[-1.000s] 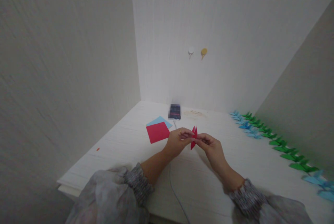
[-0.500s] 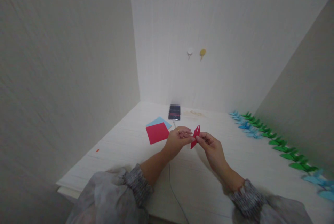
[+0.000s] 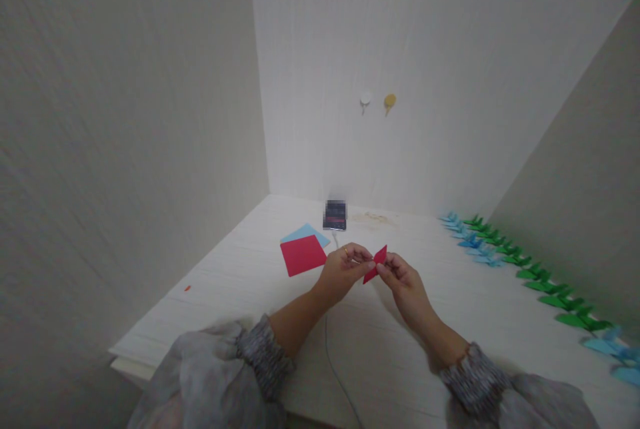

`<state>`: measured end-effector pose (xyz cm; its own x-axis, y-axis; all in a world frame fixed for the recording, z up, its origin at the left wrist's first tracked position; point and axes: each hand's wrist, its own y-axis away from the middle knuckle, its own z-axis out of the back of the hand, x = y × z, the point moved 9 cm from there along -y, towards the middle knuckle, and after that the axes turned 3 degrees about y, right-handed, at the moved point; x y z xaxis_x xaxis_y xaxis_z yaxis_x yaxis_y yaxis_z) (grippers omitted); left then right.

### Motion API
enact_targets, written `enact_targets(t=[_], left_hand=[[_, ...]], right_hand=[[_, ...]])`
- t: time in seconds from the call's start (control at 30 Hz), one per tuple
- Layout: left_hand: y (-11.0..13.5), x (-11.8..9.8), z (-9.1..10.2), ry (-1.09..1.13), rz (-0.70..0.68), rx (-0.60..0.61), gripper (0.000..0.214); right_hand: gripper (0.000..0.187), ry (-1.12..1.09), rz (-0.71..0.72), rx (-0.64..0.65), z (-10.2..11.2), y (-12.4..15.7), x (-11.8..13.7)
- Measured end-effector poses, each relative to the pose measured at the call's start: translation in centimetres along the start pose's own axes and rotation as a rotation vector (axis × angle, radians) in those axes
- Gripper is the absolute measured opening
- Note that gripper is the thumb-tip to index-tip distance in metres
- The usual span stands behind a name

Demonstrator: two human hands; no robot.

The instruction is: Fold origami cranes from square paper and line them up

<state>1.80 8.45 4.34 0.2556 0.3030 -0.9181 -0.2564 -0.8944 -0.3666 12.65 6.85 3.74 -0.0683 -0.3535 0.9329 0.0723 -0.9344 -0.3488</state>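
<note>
Both hands hold a small folded red paper piece (image 3: pixel 376 263) just above the white table (image 3: pixel 240 275). My left hand (image 3: pixel 341 270) pinches its left side, a ring on one finger. My right hand (image 3: pixel 403 280) pinches its right side with fingers curled. The piece is a narrow pointed shape, tilted with its upper tip to the right. A flat red paper sheet (image 3: pixel 302 254) lies on the table left of my left hand, on top of a light blue sheet (image 3: pixel 306 231).
A phone (image 3: pixel 335 214) lies near the back wall, its white cable (image 3: pixel 332 355) running toward me. Rows of folded blue and green paper figures (image 3: pixel 520 267) line the table's right side. Two small hooks (image 3: pixel 377 102) hang on the wall. A tiny red scrap (image 3: pixel 187 288) lies at left.
The red folded piece has tilted from upright with two open tips to a flatter, closed shape leaning right. Both hands stayed in place, fingers working on it.
</note>
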Motion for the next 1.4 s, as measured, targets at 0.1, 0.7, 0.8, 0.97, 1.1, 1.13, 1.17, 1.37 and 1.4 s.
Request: enact_targets(t=[0.1,0.7,0.8,0.97,1.1,1.13,1.17,1.37,1.4], left_hand=[[-0.1,0.0,0.0,0.01,-0.01,0.003,0.021],[0.1,2.1,-0.8,0.029,0.149,0.103,0.023],[0.2,2.2,-1.0,0.093,0.186,0.116,0.025],[0.0,1.7,-0.6,0.117,0.135,0.054,0.022],[-0.2,1.7,0.0,0.11,0.114,-0.022,0.02],[-0.2,1.8,0.1,0.116,0.112,-0.035,0.019],[-0.2,1.9,0.2,0.123,0.114,-0.045,0.019],[0.1,2.4,-0.1,0.231,0.187,-0.045,0.028],[0.1,2.4,-0.2,0.242,0.197,-0.047,0.029]], right_hand=[[0.014,-0.016,0.015,0.021,-0.1,0.0,0.2],[0.019,0.012,-0.021,0.074,-0.2,0.3,-0.2],[0.019,0.0,-0.036,0.043,0.1,0.3,-0.3],[0.016,-0.01,-0.05,-0.038,0.6,0.3,-0.5],[0.015,0.03,-0.043,-0.099,0.8,0.2,-0.7],[0.015,0.039,-0.042,-0.112,0.9,0.2,-0.8],[0.015,0.048,-0.043,-0.124,1.0,0.2,-0.8],[0.017,0.069,-0.056,-0.145,1.5,0.2,-0.5],[0.018,0.073,-0.059,-0.144,1.4,0.2,-0.4]])
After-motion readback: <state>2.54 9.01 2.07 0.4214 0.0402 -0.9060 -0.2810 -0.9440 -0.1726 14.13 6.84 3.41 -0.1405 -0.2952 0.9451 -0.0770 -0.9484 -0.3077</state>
